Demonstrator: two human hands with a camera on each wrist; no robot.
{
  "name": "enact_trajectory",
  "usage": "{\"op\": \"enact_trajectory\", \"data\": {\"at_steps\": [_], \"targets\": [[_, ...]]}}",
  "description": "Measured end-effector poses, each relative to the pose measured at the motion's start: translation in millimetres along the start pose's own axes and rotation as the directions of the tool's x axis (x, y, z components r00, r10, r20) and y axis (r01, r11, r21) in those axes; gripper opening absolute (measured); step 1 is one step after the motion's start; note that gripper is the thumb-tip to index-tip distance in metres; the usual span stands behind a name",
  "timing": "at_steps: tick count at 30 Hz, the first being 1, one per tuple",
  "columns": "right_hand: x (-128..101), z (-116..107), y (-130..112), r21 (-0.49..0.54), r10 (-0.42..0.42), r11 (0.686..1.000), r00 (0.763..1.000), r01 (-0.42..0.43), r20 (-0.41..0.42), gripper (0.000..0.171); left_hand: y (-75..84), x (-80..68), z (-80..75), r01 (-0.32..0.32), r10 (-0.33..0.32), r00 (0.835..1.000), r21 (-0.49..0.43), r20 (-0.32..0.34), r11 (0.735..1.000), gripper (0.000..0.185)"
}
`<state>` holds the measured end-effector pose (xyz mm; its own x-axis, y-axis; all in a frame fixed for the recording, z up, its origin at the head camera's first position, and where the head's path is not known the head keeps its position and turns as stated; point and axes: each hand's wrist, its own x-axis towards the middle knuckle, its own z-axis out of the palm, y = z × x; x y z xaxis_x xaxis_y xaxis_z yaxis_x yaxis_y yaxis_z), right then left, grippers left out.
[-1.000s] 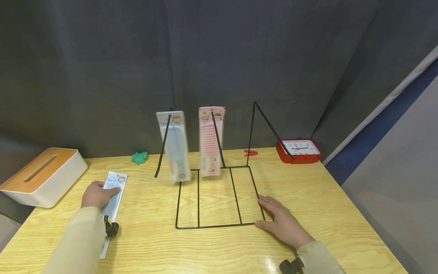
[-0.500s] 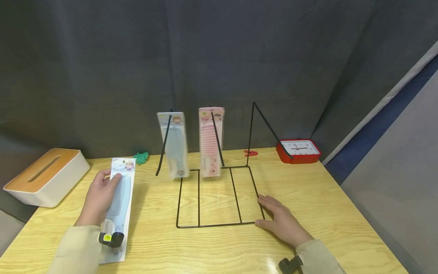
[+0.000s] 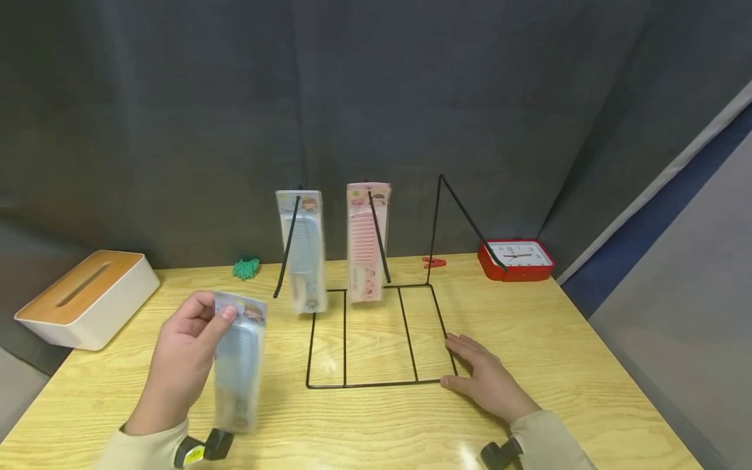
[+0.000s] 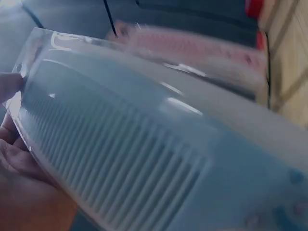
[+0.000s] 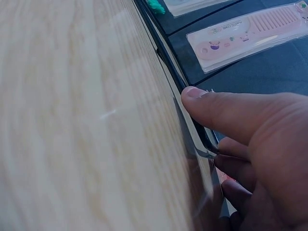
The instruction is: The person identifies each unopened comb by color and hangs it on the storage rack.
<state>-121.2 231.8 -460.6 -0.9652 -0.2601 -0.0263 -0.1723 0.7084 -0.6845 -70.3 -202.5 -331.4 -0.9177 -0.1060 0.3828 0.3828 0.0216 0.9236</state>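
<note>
At the left, my left hand (image 3: pixel 185 352) pinches the top of a packaged blue comb (image 3: pixel 237 365) between thumb and fingers. The pack hangs down above the table; in the left wrist view, the comb's teeth (image 4: pixel 110 154) fill much of the picture. A black wire display rack (image 3: pixel 376 385) stands in the middle. Blue comb packs (image 3: pixel 307 261) hang on its left hook and pink comb packs (image 3: pixel 365 254) on its middle hook. The right hook (image 3: pixel 472 222) carries nothing. My right hand (image 3: pixel 487 382) rests at the rack's front right corner, thumb (image 5: pixel 211 101) touching the front bar.
A white tissue box (image 3: pixel 111 307) with a wooden lid stands at the left. Behind the rack lie a green tangled bundle (image 3: pixel 245 268) and a red clip (image 3: pixel 434 262). A red clock (image 3: pixel 517 260) sits at the back right, before a dark curtain (image 3: pixel 376 98).
My left hand has lifted the blue comb pack from the table and moved it right toward the rack, now hanging more upright. The right hand has stayed at the rack's corner.
</note>
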Motion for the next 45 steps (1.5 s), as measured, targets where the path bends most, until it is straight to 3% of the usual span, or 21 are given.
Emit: {"op": "enact_trajectory", "data": {"at_steps": [7,10,22,27,31,35,41,45], "targets": [[-0.3,-0.2,-0.1,0.009,0.000,1.000,1.000,0.000,-0.002,0.078,19.2,-8.2,32.8,-0.125,0.132,0.990,-0.113,0.052,0.986,0.015],[-0.3,-0.5,-0.6,0.010,0.001,1.000,1.000,-0.001,-0.002,0.078,23.6,-8.7,42.3,-0.145,0.155,0.986,-0.139,0.063,0.980,0.016],[1.0,-0.8,-2.0,0.009,0.002,1.000,1.000,-0.002,0.003,0.080,23.4,-3.1,53.9,-0.128,0.132,0.991,-0.134,0.022,0.983,0.012],[1.3,-0.7,-2.0,0.011,0.007,1.000,1.000,-0.007,0.004,0.079,17.6,3.1,56.5,-0.073,0.074,0.997,-0.126,0.002,0.989,0.010],[1.0,-0.7,-1.8,0.012,0.009,1.000,1.000,-0.010,0.002,0.079,12.7,14.5,60.7,-0.004,0.002,0.999,-0.049,-0.045,0.999,0.004],[0.8,-0.3,-0.8,0.015,0.008,1.000,1.000,-0.008,0.002,0.079,6.9,32.9,64.9,0.031,-0.033,0.997,-0.027,-0.076,0.999,0.010],[0.5,-0.5,0.5,0.015,0.017,1.000,1.000,-0.017,0.002,0.080,-6.6,69.7,73.6,-0.004,-0.003,0.989,-0.048,-0.147,0.999,0.009],[0.0,-1.0,0.0,0.023,0.012,1.000,1.000,-0.012,0.008,0.080,-16.2,93.2,76.4,-0.026,0.035,0.973,0.044,-0.230,0.999,0.014]]}}
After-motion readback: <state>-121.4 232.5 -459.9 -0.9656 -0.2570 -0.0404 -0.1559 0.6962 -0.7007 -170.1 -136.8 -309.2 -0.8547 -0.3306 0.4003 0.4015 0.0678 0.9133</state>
